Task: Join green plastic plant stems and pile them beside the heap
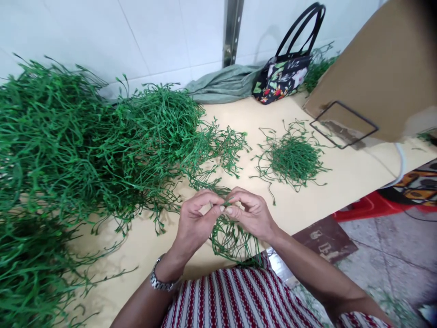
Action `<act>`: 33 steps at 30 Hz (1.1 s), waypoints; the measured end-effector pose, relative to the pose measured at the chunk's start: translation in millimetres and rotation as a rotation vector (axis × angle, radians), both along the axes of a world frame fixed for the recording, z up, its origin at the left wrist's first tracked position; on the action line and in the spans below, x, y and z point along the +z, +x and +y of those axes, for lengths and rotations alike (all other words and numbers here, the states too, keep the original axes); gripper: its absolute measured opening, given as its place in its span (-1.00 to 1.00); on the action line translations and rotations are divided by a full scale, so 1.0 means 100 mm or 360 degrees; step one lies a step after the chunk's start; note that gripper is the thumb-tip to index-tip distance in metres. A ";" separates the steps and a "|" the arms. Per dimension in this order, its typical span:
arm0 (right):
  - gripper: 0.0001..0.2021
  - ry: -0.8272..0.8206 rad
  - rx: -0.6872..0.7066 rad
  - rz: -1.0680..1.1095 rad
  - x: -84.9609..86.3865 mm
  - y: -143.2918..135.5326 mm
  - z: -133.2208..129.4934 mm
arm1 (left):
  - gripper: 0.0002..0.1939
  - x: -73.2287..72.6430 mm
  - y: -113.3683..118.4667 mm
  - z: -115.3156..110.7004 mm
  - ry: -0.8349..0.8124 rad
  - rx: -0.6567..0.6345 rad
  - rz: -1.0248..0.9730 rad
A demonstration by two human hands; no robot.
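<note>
White tiled wall (153, 32) with an upright metal post (232, 34) backed the pale tabletop (290, 209) at the top of the frame. Whitish marks, perhaps lettering, showed on a dark red-brown panel (326, 237) at lower right, too blurred to read. Flowers in white, red and orange patterned a black handbag (282, 79) at upper right, between a grey-green cloth (225, 84) and a leaning sheet of brown cardboard (378, 68).

Near the centre, the left hand (196, 221) and the right hand (254, 214) met, each grip pinched thumb to forefinger on a small green stem piece (226, 203). Just below it, loose curling stems (235, 241) lay at the tabletop's near edge.

Thin, wiry and bright green, many with small bud-like tips, similar stems formed a big tangled heap (92, 136) across the left of the frame; a smaller, rounder pile (295, 157) sat right of centre, its strands splaying outward. A silver link-band watch (161, 275) circled the left wrist.
</note>
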State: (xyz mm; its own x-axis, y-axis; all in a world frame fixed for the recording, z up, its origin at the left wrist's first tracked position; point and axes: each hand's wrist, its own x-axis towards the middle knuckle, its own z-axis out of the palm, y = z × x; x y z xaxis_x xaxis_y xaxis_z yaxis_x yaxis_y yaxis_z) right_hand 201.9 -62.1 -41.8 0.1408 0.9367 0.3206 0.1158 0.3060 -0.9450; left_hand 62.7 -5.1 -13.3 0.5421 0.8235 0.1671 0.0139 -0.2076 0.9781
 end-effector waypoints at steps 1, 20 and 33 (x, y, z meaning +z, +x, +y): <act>-0.94 0.0008 0.0017 -0.0033 0.02 0.01 -0.01 | -0.95 0.01 -0.01 0.00 0.0012 -0.0017 0.0029; -0.96 -0.0353 0.0049 -0.0294 0.08 0.04 -0.04 | -0.92 0.03 -0.01 0.00 -0.0041 -0.0169 0.0395; -0.82 -0.0505 0.0305 -0.0281 0.17 0.12 0.01 | -0.92 0.09 -0.05 0.10 -0.0156 -0.0266 0.0418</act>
